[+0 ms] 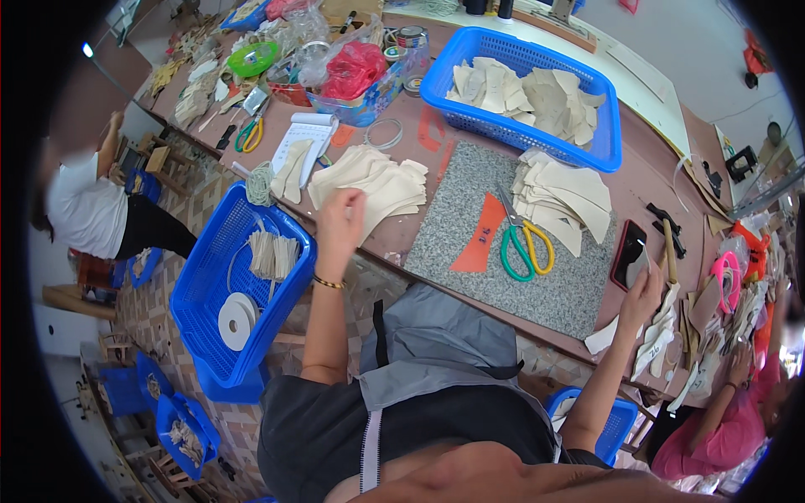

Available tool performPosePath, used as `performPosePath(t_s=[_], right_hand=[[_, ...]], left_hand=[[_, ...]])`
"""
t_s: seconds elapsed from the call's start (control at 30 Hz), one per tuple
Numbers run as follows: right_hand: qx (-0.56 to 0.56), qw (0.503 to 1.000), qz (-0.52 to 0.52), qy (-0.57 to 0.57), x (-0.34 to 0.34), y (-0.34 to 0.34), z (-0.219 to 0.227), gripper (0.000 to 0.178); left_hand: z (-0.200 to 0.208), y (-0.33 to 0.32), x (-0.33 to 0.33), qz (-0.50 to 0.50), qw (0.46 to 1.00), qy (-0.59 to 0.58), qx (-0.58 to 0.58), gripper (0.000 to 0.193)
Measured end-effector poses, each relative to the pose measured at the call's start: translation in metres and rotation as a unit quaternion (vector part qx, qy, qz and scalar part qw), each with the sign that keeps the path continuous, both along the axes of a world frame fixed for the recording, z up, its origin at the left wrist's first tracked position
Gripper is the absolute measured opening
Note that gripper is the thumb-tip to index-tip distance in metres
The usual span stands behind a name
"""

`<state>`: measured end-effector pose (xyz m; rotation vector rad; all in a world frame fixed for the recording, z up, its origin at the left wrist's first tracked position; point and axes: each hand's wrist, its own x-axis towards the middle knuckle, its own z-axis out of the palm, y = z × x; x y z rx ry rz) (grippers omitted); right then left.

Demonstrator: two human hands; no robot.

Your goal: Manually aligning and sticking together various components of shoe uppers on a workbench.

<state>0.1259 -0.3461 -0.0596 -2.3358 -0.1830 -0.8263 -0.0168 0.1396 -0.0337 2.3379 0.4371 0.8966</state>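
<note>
My left hand (pixel 341 220), its fingers curled together, is at the near edge of a fanned pile of cream cut pieces (pixel 377 180); whatever its fingertips hold is hidden. On the right, my right hand (pixel 641 293) pinches a thin pale strip (pixel 639 258) beside a dark phone (pixel 627 250) and a hammer's wooden handle (pixel 670 251). Between my hands lies a speckled grey stone slab (pixel 453 222). It bears an orange template (pixel 482 239), scissors with green and yellow handles (pixel 527 251), and a second stack of cream pieces (pixel 558 197).
A blue basket (pixel 608 109) of cream pieces stands at the back. Left of the table edge is another blue basket (pixel 197 310) with bundled strips and a white roll (pixel 238 321). Notepad (pixel 293 138) and more scissors (pixel 250 134) lie back left. Other people are at both sides.
</note>
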Motion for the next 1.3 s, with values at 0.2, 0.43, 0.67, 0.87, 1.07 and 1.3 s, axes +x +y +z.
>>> performPosePath(t_s=[0.2,0.43,0.67,0.87,1.07,1.3], right_hand=[[0.118,0.973,0.196,0.044,-0.063,0.1,0.046,0.018],[0.189,0.914,0.341,0.109,-0.079,0.184,0.046,0.026],[0.143,0.914,0.368,0.089,-0.081,0.192,0.046,0.03],[0.03,0.944,0.329,0.025,-0.087,0.197,0.041,0.041],[-0.022,0.951,0.309,0.005,-0.089,0.198,0.04,0.049],[-0.022,0.953,0.303,-0.006,-0.091,0.194,0.036,0.051]], left_hand=[[0.019,-0.128,0.018,-0.351,0.918,0.015,-0.186,0.008],[0.032,-0.157,0.027,-0.385,0.88,-0.004,-0.279,0.01],[0.027,-0.151,0.033,-0.352,0.894,-0.001,-0.279,0.009],[0.032,-0.151,0.031,-0.323,0.937,-0.049,-0.119,0.008],[0.033,-0.149,0.03,-0.313,0.944,-0.027,-0.097,0.008],[0.038,-0.153,0.027,-0.315,0.945,-0.02,-0.08,0.007]])
